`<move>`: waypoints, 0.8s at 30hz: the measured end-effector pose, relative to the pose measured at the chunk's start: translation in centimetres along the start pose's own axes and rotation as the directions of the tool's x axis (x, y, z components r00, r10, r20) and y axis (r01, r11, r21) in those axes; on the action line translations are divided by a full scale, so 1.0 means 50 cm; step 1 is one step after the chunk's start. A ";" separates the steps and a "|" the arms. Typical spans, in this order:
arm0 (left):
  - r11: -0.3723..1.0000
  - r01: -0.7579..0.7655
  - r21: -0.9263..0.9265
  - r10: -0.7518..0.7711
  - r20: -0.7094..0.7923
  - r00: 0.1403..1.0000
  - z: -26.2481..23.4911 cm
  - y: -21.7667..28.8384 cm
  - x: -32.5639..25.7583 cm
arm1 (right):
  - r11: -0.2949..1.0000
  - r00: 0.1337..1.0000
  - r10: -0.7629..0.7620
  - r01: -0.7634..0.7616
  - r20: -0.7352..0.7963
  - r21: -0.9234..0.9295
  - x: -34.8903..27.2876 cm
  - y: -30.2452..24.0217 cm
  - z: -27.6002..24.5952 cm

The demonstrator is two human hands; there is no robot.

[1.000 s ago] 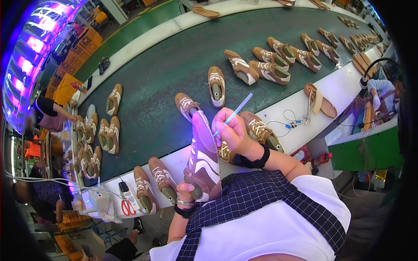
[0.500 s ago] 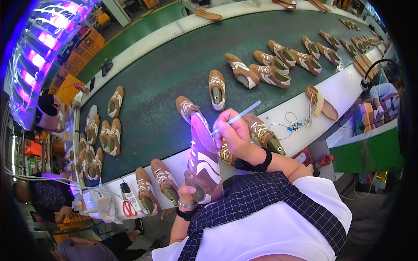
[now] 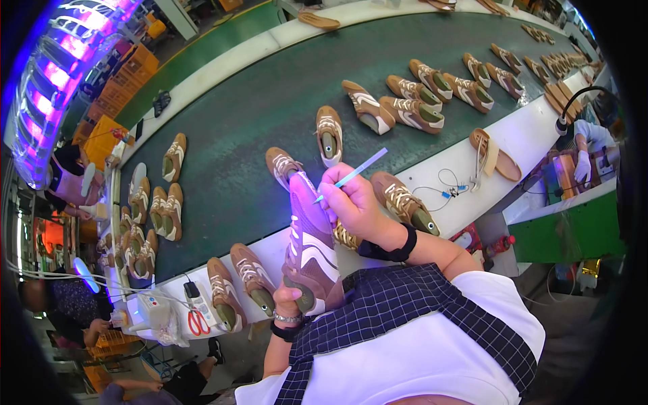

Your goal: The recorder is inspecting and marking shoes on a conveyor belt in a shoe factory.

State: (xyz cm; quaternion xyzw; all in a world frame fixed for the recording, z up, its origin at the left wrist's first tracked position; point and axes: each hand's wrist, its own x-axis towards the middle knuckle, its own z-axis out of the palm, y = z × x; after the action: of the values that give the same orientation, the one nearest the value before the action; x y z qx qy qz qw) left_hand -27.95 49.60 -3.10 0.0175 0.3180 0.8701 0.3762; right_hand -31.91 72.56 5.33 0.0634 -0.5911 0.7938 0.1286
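Observation:
My left hand (image 3: 287, 302) is closed around the heel of a brown sneaker (image 3: 314, 253) with white curved stripes and white laces. The sneaker is held tilted in front of my apron, its toe pointing away, with violet light falling on its front. Pinched in my right hand (image 3: 352, 202) is a slim pale blue pen-like stick (image 3: 363, 167). Its tip lies at the side of the sneaker's forefoot, close to the toe. Just right of that hand, a similar sneaker (image 3: 405, 204) rests on the white ledge. Two more sneakers (image 3: 254, 273) stand on the ledge to the left.
A green conveyor belt (image 3: 250, 169) curves past, carrying several brown sneakers. On its white ledge are red-handled scissors (image 3: 198, 322), a power strip (image 3: 199, 297), loose soles (image 3: 496, 155) and a thin wire with blue tags (image 3: 455, 191). Co-workers stand at left and far right.
My right hand and the pale blue stick have shifted slightly left and up along the sneaker's forefoot. The sneaker stays in my left hand, and the whole view has moved a little.

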 end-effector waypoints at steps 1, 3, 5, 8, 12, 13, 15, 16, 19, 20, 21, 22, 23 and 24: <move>1.000 -0.002 0.007 0.002 0.004 1.000 -0.007 0.001 0.001 | 0.997 1.000 0.012 -0.010 -0.023 0.070 -0.002 -0.002 -0.005; 0.999 -0.036 0.034 0.037 -0.025 0.999 0.004 0.007 0.003 | 0.977 0.997 0.044 -0.028 -0.069 0.213 -0.002 -0.006 -0.019; 0.991 -0.110 0.077 0.116 -0.082 0.990 0.030 0.018 -0.001 | 0.974 0.982 0.163 -0.145 -0.095 0.175 -0.010 -0.002 -0.058; 0.970 -0.071 0.232 0.120 -0.203 0.972 -0.036 0.017 -0.025 | 0.943 0.965 0.254 -0.261 -0.059 -0.208 -0.058 0.030 -0.132; 0.934 -0.039 0.355 0.156 -0.307 0.939 -0.079 0.008 -0.036 | 0.628 0.912 0.395 -0.176 0.115 -0.758 -0.162 0.121 -0.208; 0.929 -0.027 0.370 0.159 -0.330 0.930 -0.089 0.006 -0.031 | 0.542 0.875 0.473 -0.194 0.106 -0.818 -0.187 0.125 -0.207; 0.927 0.036 0.373 0.110 -0.362 0.926 -0.121 -0.008 -0.031 | 0.446 0.859 0.504 -0.170 0.089 -0.879 -0.225 0.184 -0.216; 0.925 0.065 0.374 0.089 -0.380 0.921 -0.130 -0.015 -0.031 | 0.397 0.850 0.519 -0.151 0.086 -0.905 -0.229 0.196 -0.216; 0.936 0.084 0.342 0.062 -0.394 0.917 -0.131 -0.033 -0.027 | 0.573 0.804 0.593 -0.390 0.036 -0.721 -0.214 0.193 -0.237; 0.941 0.070 0.331 0.067 -0.385 0.920 -0.123 -0.038 -0.027 | 0.575 0.699 0.715 -0.559 0.034 -0.597 -0.205 0.183 -0.248; 0.946 0.050 0.319 0.077 -0.372 0.925 -0.112 -0.038 -0.020 | 0.662 0.711 0.702 -0.636 0.031 -0.398 -0.206 0.176 -0.242; 0.952 0.045 0.302 0.066 -0.350 0.934 -0.111 -0.037 -0.017 | 0.715 0.723 0.690 -0.676 0.027 -0.177 -0.215 0.171 -0.232; 0.958 0.023 0.285 0.072 -0.318 0.945 -0.106 -0.034 -0.011 | 0.731 0.733 0.680 -0.680 0.021 0.053 -0.216 0.161 -0.226; 0.964 0.002 0.267 0.078 -0.289 0.954 -0.092 -0.029 -0.004 | 0.723 0.738 0.673 -0.672 0.056 0.162 -0.198 0.118 -0.210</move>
State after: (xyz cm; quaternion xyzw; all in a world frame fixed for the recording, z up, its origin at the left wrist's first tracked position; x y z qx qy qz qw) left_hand -28.13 47.72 -7.56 -0.0571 0.4837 0.8196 0.3017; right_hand -23.52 79.72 -5.69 -0.1465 -0.5030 0.8343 -0.1717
